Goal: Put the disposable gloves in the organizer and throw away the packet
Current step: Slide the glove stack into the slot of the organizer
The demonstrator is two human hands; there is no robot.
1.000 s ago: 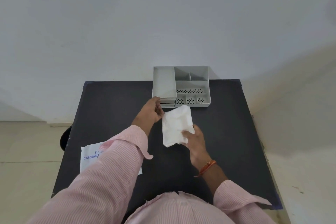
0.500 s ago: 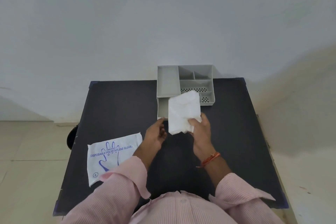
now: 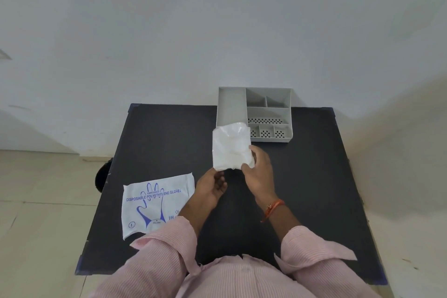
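The emptied packet (image 3: 154, 203) lies at the table's (image 3: 314, 176) left edge. The left hand (image 3: 212, 186) is loosely curled, holding nothing. The gloves (image 3: 231, 150), pinched by the right hand (image 3: 257, 172), should be lowered flat into the organizer's (image 3: 287, 113) long left compartment at the far edge.

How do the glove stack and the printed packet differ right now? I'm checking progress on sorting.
The glove stack is held up off the table by the right hand, in front of the organizer; the packet lies flat on the black table at the left edge. The glove stack is plain and crumpled; the packet carries blue lettering and a hand drawing. Both are white.
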